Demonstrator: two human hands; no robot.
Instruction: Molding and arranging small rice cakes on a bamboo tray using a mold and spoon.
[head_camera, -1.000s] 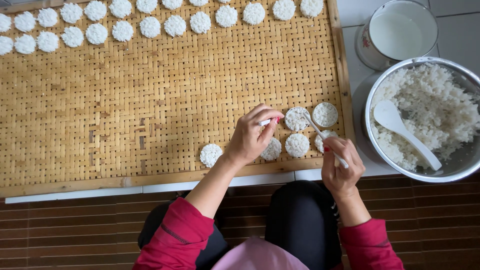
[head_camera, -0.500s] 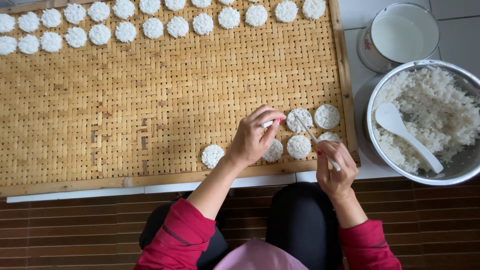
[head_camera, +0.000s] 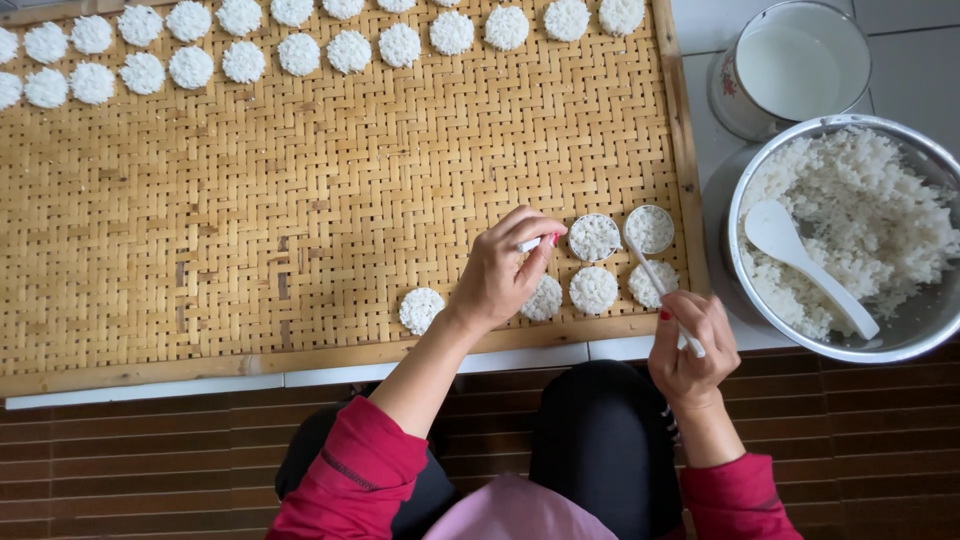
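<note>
1. Left hand (head_camera: 500, 275): I see fingers pinched on a small white ring (head_camera: 532, 242), just beside a rice cake (head_camera: 594, 237) on the mat (head_camera: 300, 220).
2. Right hand (head_camera: 690, 345): fingers clamped on a spoon (head_camera: 655, 280), tip at another cake.
3. Rice bowl (head_camera: 850, 235): right, apart.

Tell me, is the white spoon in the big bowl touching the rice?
Touching. The head view shows the white spoon lying in the metal bowl, its scoop resting right on the heap of cooked rice.

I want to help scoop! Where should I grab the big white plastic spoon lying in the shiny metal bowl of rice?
Take the white plastic spoon by its handle end near the metal bowl's lower right rim, coming from the right. The handle slants up clear of the rice, while the scoop end rests in it.
</note>
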